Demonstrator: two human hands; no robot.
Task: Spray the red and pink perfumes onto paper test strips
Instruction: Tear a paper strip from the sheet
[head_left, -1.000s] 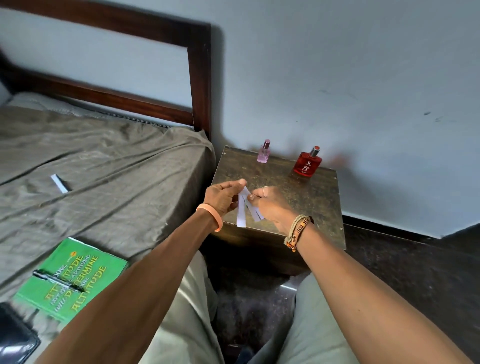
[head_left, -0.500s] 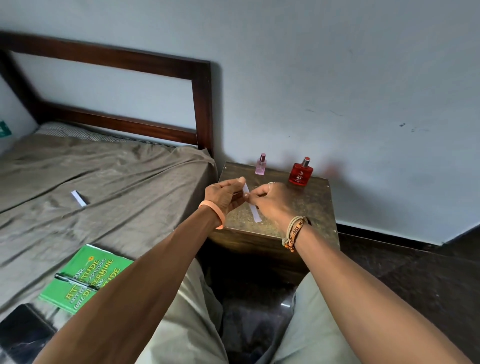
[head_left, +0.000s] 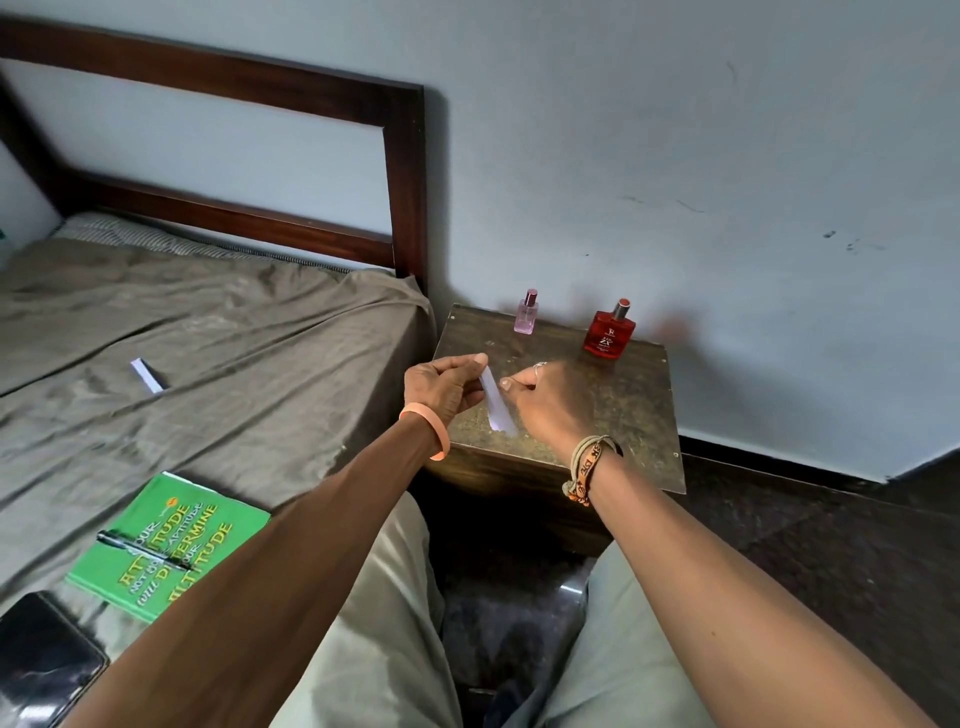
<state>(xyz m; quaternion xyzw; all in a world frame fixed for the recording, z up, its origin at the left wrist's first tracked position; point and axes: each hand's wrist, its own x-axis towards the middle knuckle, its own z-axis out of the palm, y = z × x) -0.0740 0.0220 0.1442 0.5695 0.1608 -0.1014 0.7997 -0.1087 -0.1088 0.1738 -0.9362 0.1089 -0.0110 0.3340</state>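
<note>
A small pink perfume bottle (head_left: 525, 312) and a squat red perfume bottle (head_left: 609, 331) stand upright at the back of a dark wooden bedside table (head_left: 634, 415). Above the table's front half, my left hand (head_left: 441, 385) pinches the top of a white paper test strip (head_left: 497, 400) that hangs down. My right hand (head_left: 550, 402) is just to the strip's right, its thumb tip close to the paper; whether it grips the strip I cannot tell. Another white strip (head_left: 148, 375) lies on the bed.
A bed with a brown-grey sheet (head_left: 234, 364) and dark wooden headboard (head_left: 405, 171) is to the left of the table. A green book (head_left: 166, 545) with a pen on it and a black phone (head_left: 41, 660) lie on the bed near me. A pale wall is behind.
A second ago both hands held several strips fanned between them; now a single strip hangs from my left hand and my right hand has drawn slightly to the right. The camera has tilted up a little.
</note>
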